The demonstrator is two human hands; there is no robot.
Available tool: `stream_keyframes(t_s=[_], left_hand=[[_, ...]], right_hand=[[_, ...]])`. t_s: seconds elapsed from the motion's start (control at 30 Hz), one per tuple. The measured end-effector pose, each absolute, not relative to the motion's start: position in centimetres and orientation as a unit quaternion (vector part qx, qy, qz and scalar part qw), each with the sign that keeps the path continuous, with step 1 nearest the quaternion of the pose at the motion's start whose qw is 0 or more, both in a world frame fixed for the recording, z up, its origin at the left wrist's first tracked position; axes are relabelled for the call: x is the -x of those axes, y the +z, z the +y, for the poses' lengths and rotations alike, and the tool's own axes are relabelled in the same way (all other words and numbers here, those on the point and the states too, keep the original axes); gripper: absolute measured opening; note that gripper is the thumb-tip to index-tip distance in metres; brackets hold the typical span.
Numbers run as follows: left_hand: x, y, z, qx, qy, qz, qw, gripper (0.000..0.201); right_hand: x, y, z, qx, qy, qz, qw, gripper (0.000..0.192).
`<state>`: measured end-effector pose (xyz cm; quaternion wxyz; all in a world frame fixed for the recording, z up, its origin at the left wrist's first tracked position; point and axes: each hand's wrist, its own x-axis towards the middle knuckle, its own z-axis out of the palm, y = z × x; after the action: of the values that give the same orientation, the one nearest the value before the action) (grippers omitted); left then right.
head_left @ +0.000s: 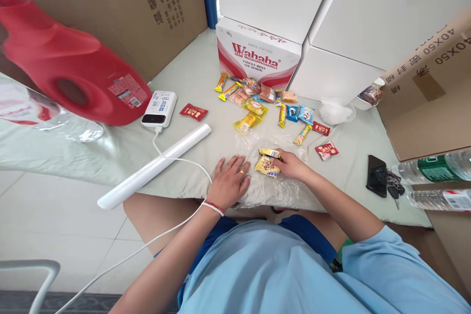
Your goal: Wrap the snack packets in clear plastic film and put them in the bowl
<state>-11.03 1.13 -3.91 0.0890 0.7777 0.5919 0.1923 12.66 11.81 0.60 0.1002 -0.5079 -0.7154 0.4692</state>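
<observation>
Lying on a clear plastic bag (274,184), two yellow snack packets (268,162) are pinched by the right hand (292,164); the left hand (228,180) is spread flat, holding nothing.

Two hands: left hand (228,181), right hand (290,164). One clear plastic bag (272,186). One Wahaha carton (257,54). One red jug (73,78). One power bank (159,108). One white bar (154,167). One black phone (376,175). Two water bottles (434,169) at right. Small snack packets (257,108): roughly twenty; exact count unclear.
</observation>
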Motion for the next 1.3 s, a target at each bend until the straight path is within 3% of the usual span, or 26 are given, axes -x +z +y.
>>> stream_keyframes(t_s=[0.07,0.17,0.37,0.53,0.7,0.87,1.0,1.1,1.2,1.3], left_hand=[[11.0,-3.9,1.1,-0.778,0.192,0.592,0.089,0.043],[11.0,-3.9,1.1,-0.780,0.183,0.593,0.084,0.042],[10.9,-3.6,1.1,-0.779,0.177,0.595,0.083,0.042],[10.9,-3.7,1.1,-0.775,0.193,0.595,0.088,0.042],[10.9,-3.7,1.1,-0.780,0.179,0.594,0.075,0.042],[10.9,-3.7,1.1,-0.779,0.178,0.597,0.074,0.041],[10.9,-3.7,1.1,-0.779,0.173,0.597,0.075,0.041],[10.9,-3.7,1.1,-0.779,0.175,0.598,0.075,0.041],[10.9,-3.8,1.1,-0.780,0.177,0.595,0.074,0.040],[10.9,-3.9,1.1,-0.782,0.177,0.593,0.069,0.041]], right_hand=[[-12.3,0.4,11.7,0.515,0.348,-0.779,0.088,0.027],[-12.6,0.7,11.9,0.509,0.274,-0.813,0.072,0.032],[-14.3,0.8,11.6,0.404,0.166,-0.884,0.169,0.054],[-15.2,0.9,11.1,0.281,0.160,-0.945,0.052,0.068],[-14.2,2.0,10.0,0.283,0.173,-0.941,0.067,0.083],[-12.2,1.3,9.4,0.380,0.118,-0.917,0.009,0.071],[-12.9,1.4,10.7,0.407,0.176,-0.896,0.032,0.064],[-14.1,2.8,12.0,0.444,0.261,-0.848,0.128,0.062],[-14.5,4.3,12.5,0.499,0.457,-0.710,0.196,0.051],[-13.3,4.5,12.1,0.506,0.688,-0.507,0.114,0.033]])
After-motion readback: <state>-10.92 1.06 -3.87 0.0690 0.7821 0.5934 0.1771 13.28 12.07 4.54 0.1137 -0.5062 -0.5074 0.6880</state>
